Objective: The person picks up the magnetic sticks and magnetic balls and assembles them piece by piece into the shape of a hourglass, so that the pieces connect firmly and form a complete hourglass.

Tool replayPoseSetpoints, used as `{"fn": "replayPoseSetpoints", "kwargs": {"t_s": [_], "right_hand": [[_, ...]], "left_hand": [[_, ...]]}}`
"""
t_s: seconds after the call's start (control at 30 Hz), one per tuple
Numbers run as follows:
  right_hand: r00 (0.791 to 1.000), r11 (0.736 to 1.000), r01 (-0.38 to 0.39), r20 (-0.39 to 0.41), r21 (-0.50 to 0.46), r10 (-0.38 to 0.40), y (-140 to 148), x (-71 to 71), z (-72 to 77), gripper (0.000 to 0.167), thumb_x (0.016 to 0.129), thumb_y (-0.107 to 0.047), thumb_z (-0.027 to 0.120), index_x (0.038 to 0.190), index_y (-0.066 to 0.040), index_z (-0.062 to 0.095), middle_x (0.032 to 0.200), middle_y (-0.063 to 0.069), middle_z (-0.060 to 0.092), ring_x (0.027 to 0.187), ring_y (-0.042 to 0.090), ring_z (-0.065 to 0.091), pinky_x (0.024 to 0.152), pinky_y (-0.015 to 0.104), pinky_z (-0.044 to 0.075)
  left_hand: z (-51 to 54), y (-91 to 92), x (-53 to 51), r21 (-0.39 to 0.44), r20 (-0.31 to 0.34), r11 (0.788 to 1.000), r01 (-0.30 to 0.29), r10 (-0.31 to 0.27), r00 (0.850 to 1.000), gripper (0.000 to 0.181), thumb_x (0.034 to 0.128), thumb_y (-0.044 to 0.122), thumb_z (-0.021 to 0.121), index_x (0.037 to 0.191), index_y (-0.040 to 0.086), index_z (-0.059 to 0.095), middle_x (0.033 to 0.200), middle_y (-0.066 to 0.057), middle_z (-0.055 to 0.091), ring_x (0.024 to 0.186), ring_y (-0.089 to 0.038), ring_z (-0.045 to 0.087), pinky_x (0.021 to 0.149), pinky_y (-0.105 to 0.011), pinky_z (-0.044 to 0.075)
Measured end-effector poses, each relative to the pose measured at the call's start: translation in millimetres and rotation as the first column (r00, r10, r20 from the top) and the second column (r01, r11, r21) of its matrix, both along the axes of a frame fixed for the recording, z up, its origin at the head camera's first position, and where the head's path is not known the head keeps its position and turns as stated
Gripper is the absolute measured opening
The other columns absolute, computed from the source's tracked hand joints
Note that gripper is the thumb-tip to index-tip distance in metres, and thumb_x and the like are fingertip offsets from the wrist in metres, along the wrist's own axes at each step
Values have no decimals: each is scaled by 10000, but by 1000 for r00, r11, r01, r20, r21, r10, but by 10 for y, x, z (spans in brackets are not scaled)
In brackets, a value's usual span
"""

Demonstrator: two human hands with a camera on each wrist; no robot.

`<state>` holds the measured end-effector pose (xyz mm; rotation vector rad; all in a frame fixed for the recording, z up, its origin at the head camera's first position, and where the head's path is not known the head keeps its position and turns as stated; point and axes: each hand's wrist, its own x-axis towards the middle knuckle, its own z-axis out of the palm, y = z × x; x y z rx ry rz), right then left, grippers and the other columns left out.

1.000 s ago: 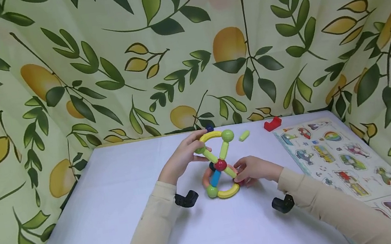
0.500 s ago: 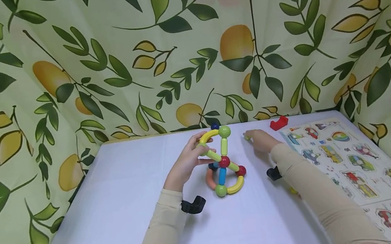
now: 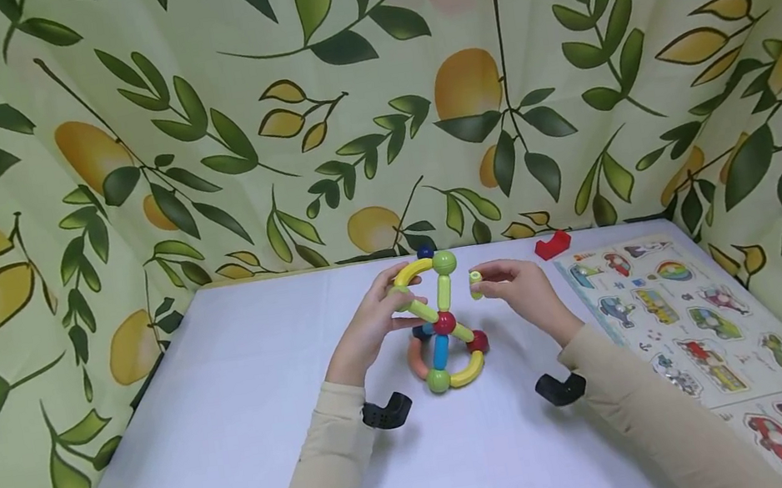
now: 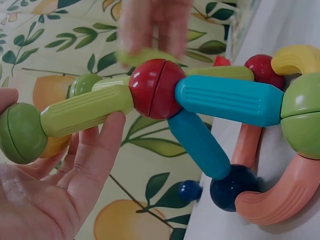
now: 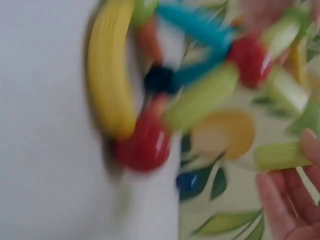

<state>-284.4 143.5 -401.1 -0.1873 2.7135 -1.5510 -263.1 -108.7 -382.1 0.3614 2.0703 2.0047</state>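
Note:
A magnetic ball-and-rod structure stands on the table, its central red ball [image 3: 444,322] joining light-green and blue rods. Below are a green ball [image 3: 437,380], a second red ball [image 3: 477,341] and a yellow curved rod [image 3: 467,370]. My left hand [image 3: 371,323] holds the structure's upper left, fingers around the green ball [image 4: 22,133] and against a light-green rod [image 4: 87,109]. To the right of the structure, my right hand [image 3: 525,291] pinches a short light-green rod [image 3: 476,285], raised and apart from it. That rod also shows in the right wrist view, which is blurred.
A loose navy ball [image 3: 424,252] lies at the table's back edge, behind the structure. Toward the back right sits a red curved piece [image 3: 553,244]. Picture boards [image 3: 639,257] with vehicle drawings cover the right side. A leaf-print curtain [image 3: 366,79] surrounds the table.
My right hand left the structure's lower red ball, reached the loose light-green rod at the back, picked it up and brought it left toward the structure. My left hand kept its hold.

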Motion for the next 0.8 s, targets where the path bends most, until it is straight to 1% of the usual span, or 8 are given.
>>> {"fn": "replayPoseSetpoints", "kwargs": {"t_s": [0.1,0.17,0.23,0.4,0.53,0.67,0.73,0.8], "right_hand": [[997,992,-5,-72,-130,-4,-103,292,68,365,916,-236,725,1228,-52,683,1172,162,701,1038,272,683,871,250,582],[992,989,-17,-124,-147,-1,-159,417,84,345,909,-213,733,1205,-41,693,1157,166,705,1052,278,677,842,196,570],[987,989,-24,-162,-147,0,-209,487,81,327,901,-197,741,1185,-40,703,1154,160,710,1083,277,657,824,156,552],[985,987,-32,-170,-161,4,-295,521,61,303,891,-171,747,1164,-43,712,1142,157,717,1140,295,642,833,185,565],[987,988,-24,-158,-153,-1,-331,528,50,297,893,-162,744,1161,-37,712,1147,163,719,1170,309,633,887,306,589],[990,989,-26,-140,-148,5,-348,530,45,305,895,-174,743,1167,-40,711,1163,166,715,1200,316,617,957,436,569],[993,990,-40,-120,-138,23,-332,522,49,332,895,-193,746,1192,-52,702,1184,162,707,1209,322,609,983,477,549],[995,991,-75,-80,-108,67,-279,500,59,383,897,-226,745,1241,-74,678,1224,148,692,1241,326,586,1013,509,524]], "left_hand": [[4,-3,5,3,-13,1000,8,-8,1000,554,956,134,472,1499,169,365,1424,-142,475,1179,-293,601,983,-479,550],[10,-4,9,1,-19,1000,13,-13,1000,554,961,141,468,1503,166,356,1438,-150,468,1185,-297,598,986,-487,547],[8,-7,10,-1,-15,1000,16,-16,1000,552,964,146,462,1504,172,352,1453,-157,459,1188,-297,594,988,-490,545],[5,-13,25,-2,-10,1000,14,-14,1000,555,963,149,463,1506,172,351,1473,-173,446,1191,-291,595,985,-487,547],[-2,-12,23,2,-10,1000,12,-12,1000,553,968,143,464,1509,171,351,1468,-160,458,1187,-282,602,975,-471,555],[-3,-13,19,1,-13,1000,13,-13,1000,566,971,148,464,1522,157,335,1475,-162,454,1185,-278,602,970,-464,559],[-4,-13,19,0,-16,1000,13,-13,1000,576,969,151,467,1527,146,327,1476,-170,449,1183,-278,601,971,-467,558],[-6,-10,22,3,-14,1000,13,-13,1000,578,964,152,472,1524,144,331,1474,-174,449,1181,-280,602,975,-472,555]]}}
